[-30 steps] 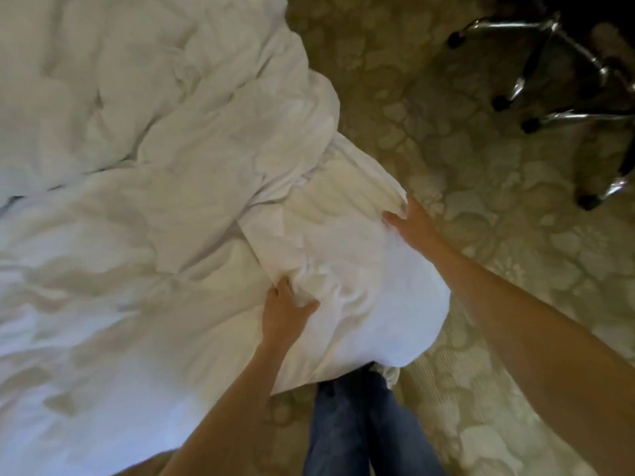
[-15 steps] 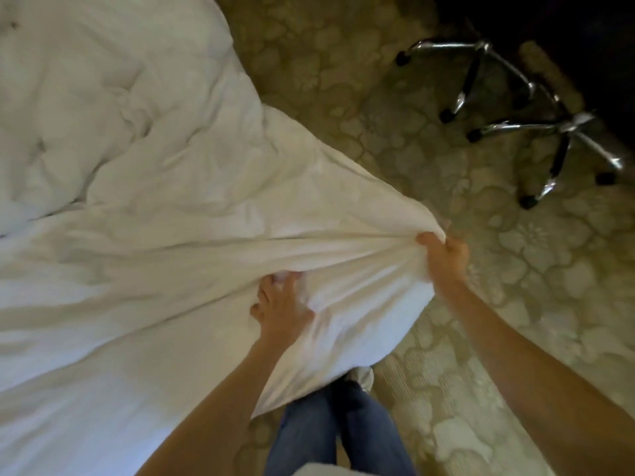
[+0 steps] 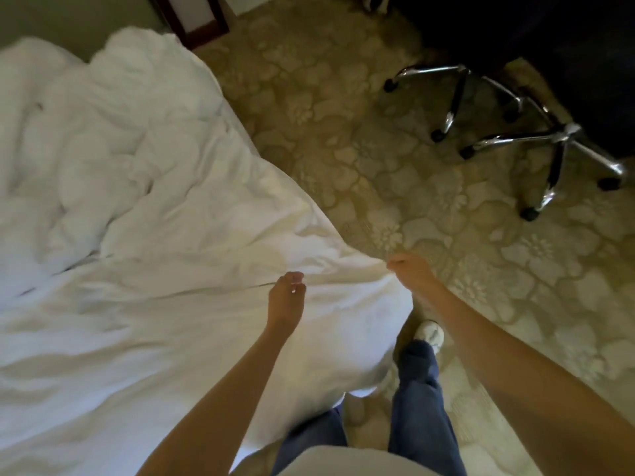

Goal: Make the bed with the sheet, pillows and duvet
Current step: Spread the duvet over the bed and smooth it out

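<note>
Duvet spreading is going on: left hand and right hand, fingers curled, are pinching its near edge, the bulk lying crumpled beyond them, likely needing a lift and pull next.

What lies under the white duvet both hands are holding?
Nothing beneath it shows: the duvet hides whatever it lies on. Past its hanging corner only the carpet and the person's leg appear.
</note>
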`<state>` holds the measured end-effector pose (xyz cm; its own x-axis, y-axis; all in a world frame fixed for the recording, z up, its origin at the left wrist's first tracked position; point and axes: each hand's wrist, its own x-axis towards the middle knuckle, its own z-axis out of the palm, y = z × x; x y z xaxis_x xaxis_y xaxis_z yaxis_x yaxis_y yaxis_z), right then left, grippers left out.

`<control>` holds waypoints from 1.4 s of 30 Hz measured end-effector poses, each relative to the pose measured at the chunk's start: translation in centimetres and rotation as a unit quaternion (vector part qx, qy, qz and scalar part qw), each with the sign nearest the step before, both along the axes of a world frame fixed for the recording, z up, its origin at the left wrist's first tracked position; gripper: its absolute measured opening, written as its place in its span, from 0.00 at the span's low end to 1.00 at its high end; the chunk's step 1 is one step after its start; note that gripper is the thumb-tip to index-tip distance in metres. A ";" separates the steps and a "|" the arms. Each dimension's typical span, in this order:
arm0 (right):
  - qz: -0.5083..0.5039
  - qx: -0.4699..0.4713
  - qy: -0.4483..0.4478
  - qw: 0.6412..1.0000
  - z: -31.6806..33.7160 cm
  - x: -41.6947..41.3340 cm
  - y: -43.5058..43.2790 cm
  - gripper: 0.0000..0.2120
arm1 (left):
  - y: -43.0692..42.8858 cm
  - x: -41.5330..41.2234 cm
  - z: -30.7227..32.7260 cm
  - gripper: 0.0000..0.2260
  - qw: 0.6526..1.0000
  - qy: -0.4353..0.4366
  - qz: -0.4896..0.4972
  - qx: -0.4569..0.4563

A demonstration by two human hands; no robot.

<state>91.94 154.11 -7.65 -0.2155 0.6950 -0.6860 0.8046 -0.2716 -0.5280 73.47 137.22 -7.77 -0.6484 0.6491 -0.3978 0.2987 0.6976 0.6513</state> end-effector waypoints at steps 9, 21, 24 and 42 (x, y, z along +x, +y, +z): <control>0.074 -0.054 0.050 0.995 4.5 0.8 13.1 0.04 | 11.7 5.2 4.0 0.11 0.985 -0.074 0.152 0.020; 0.170 -0.076 0.035 0.982 7.0 -0.7 25.2 0.05 | 19.7 5.1 6.3 0.10 0.957 -0.095 0.272 0.042; 0.205 -0.061 0.043 0.976 7.1 -4.1 26.7 0.05 | 20.3 3.0 5.9 0.11 0.949 -0.090 0.300 0.047; 0.315 -0.080 0.057 0.944 8.3 -29.1 34.0 0.05 | 28.9 -14.9 6.7 0.12 0.918 -0.074 0.389 0.025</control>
<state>62.85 188.09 0.60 -0.6301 0.2944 -0.7186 0.7736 0.1575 -0.6138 58.62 166.14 -1.09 -0.8646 0.0332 -0.5013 -0.3713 0.6298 0.6822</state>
